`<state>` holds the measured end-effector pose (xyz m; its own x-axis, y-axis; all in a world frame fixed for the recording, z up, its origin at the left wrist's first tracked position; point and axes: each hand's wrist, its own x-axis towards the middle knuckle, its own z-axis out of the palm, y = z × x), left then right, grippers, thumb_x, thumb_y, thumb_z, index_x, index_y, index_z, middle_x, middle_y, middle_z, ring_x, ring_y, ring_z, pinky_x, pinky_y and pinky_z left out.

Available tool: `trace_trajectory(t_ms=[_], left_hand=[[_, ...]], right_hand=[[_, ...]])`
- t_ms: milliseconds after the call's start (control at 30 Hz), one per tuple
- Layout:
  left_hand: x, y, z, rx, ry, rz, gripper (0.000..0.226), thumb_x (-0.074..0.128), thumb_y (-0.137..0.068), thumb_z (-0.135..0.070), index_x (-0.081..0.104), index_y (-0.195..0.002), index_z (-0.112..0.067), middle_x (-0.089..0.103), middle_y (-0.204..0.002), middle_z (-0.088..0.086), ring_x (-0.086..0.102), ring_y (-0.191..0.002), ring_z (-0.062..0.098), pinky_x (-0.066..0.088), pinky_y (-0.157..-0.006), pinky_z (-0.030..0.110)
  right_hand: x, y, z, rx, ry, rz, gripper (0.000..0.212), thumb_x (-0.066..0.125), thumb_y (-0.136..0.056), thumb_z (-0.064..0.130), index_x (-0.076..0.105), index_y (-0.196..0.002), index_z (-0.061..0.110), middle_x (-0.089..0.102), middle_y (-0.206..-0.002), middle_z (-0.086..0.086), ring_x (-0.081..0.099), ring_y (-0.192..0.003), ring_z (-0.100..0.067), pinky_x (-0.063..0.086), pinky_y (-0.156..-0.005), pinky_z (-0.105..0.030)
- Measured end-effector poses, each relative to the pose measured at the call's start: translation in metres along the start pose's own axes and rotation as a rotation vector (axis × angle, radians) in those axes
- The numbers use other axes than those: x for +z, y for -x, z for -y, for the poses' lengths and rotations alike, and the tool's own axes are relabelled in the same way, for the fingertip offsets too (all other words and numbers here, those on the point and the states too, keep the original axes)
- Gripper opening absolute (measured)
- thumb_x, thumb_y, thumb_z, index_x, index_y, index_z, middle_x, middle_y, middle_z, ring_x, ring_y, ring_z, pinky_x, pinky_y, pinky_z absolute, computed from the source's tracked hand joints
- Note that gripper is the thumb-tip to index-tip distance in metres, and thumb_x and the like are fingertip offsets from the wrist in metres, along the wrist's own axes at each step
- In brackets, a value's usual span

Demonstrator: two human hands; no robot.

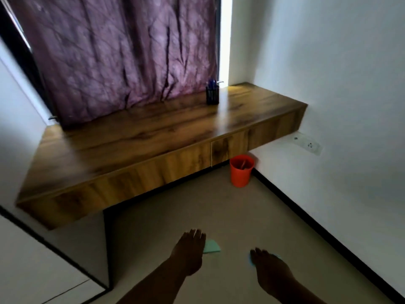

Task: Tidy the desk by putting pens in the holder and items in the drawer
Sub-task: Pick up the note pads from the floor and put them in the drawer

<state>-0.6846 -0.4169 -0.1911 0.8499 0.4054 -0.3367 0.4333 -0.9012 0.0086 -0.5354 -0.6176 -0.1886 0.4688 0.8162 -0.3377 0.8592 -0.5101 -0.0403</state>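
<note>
On the desk: a dark mesh pen holder [212, 95] stands upright near the back edge, just in front of the purple crinkled curtain [122, 55].
Holder contents: blue pens [211, 82] stick up out of it, caps showing above the rim.
Desk: a long wood-grain floating desk [135, 137] with its drawer front [229, 148] flush with the panels beside it.
Under the desk: an orange plastic bin [241, 171] sits on the floor by the wall; something pale lies inside, too dim to tell what.
Left hand [189, 251]: reaches forward low in view, fingers straight and together, a pale green paper piece [212, 246] beside it.
Right hand [268, 266]: extended likewise, fingers loosely straight, holding nothing visible.
Wall: a white socket plate [306, 143] on the right.
</note>
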Motion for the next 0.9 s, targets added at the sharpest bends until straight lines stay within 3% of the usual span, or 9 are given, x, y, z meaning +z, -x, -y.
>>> trace_trajectory(t_ms=[233, 367, 467, 567, 633, 700, 767, 833, 900], left_hand=[[-0.055, -0.020, 0.079, -0.147, 0.023, -0.094, 0.065, 0.035, -0.098, -0.013, 0.000, -0.153, -0.010, -0.003, -0.161, 0.012, -0.004, -0.148, 0.029, -0.002, -0.120, 0.040], [-0.095, -0.038, 0.111, -0.249, 0.023, -0.174, 0.066, 0.036, -0.099, -0.015, -0.002, -0.153, -0.010, -0.006, -0.160, 0.011, -0.007, -0.148, 0.026, -0.005, -0.118, 0.038], [-0.130, -0.056, 0.130, -0.349, 0.025, -0.226, 0.070, 0.041, -0.098, -0.020, -0.002, -0.153, -0.013, -0.006, -0.161, 0.009, -0.007, -0.147, 0.026, -0.003, -0.119, 0.040], [-0.168, -0.074, 0.145, -0.427, 0.025, -0.273, 0.069, 0.041, -0.099, -0.027, 0.001, -0.153, -0.012, -0.002, -0.161, 0.009, -0.005, -0.148, 0.027, -0.005, -0.118, 0.041], [-0.189, -0.087, 0.156, -0.484, -0.010, -0.314, 0.072, 0.044, -0.097, -0.027, 0.000, -0.153, -0.011, 0.000, -0.161, 0.011, -0.003, -0.148, 0.028, -0.006, -0.118, 0.043], [-0.202, -0.100, 0.170, -0.533, -0.016, -0.317, 0.076, 0.047, -0.095, -0.024, -0.001, -0.153, -0.012, 0.000, -0.161, 0.011, -0.002, -0.147, 0.029, -0.006, -0.118, 0.045], [-0.208, -0.110, 0.181, -0.562, 0.003, -0.296, 0.072, 0.044, -0.096, -0.023, 0.000, -0.153, -0.011, 0.000, -0.161, 0.011, -0.003, -0.147, 0.029, -0.005, -0.118, 0.045], [-0.212, -0.120, 0.193, -0.566, 0.015, -0.274, 0.069, 0.041, -0.096, -0.022, 0.003, -0.153, -0.010, 0.002, -0.161, 0.012, -0.002, -0.147, 0.029, -0.003, -0.120, 0.045], [-0.214, -0.127, 0.211, -0.568, 0.020, -0.250, 0.069, 0.042, -0.096, -0.021, 0.004, -0.152, -0.010, 0.003, -0.160, 0.011, -0.001, -0.147, 0.029, -0.001, -0.120, 0.045]], right_hand=[[-0.083, -0.101, 0.040, -0.270, -0.032, -0.225, 0.048, 0.043, -0.069, 0.012, 0.062, -0.113, 0.012, 0.064, -0.102, -0.003, 0.067, -0.090, -0.023, 0.055, -0.075, -0.036], [-0.130, -0.169, 0.045, -0.440, 0.119, -0.339, 0.047, 0.041, -0.061, 0.025, 0.072, -0.096, 0.015, 0.071, -0.086, 0.001, 0.070, -0.068, -0.013, 0.056, -0.056, -0.024], [-0.182, -0.202, 0.057, -0.536, 0.157, -0.417, 0.050, 0.041, -0.066, 0.023, 0.071, -0.104, 0.011, 0.072, -0.099, -0.005, 0.072, -0.080, -0.018, 0.056, -0.064, -0.027], [-0.232, -0.234, 0.067, -0.638, 0.189, -0.426, 0.052, 0.054, -0.078, 0.011, 0.053, -0.130, 0.002, 0.057, -0.129, -0.010, 0.061, -0.113, -0.029, 0.052, -0.088, -0.041], [-0.258, -0.260, 0.072, -0.720, 0.272, -0.484, 0.057, 0.070, -0.066, 0.018, 0.061, -0.120, 0.002, 0.064, -0.119, -0.013, 0.066, -0.103, -0.030, 0.057, -0.080, -0.041], [-0.271, -0.290, 0.075, -0.696, 0.310, -0.472, 0.072, 0.089, -0.037, 0.030, 0.072, -0.103, 0.007, 0.072, -0.101, -0.011, 0.072, -0.085, -0.024, 0.060, -0.064, -0.036], [-0.280, -0.314, 0.082, -0.692, 0.269, -0.424, 0.081, 0.093, -0.027, 0.033, 0.072, -0.102, 0.008, 0.071, -0.104, -0.012, 0.072, -0.084, -0.024, 0.059, -0.063, -0.035], [-0.289, -0.328, 0.091, -0.743, 0.263, -0.381, 0.079, 0.086, -0.056, 0.032, 0.058, -0.124, 0.004, 0.051, -0.134, -0.014, 0.063, -0.110, -0.028, 0.055, -0.085, -0.040], [-0.295, -0.347, 0.102, -0.785, 0.285, -0.403, 0.066, 0.054, -0.092, 0.024, 0.024, -0.147, 0.005, 0.022, -0.155, -0.014, 0.030, -0.140, -0.029, 0.030, -0.112, -0.042]])
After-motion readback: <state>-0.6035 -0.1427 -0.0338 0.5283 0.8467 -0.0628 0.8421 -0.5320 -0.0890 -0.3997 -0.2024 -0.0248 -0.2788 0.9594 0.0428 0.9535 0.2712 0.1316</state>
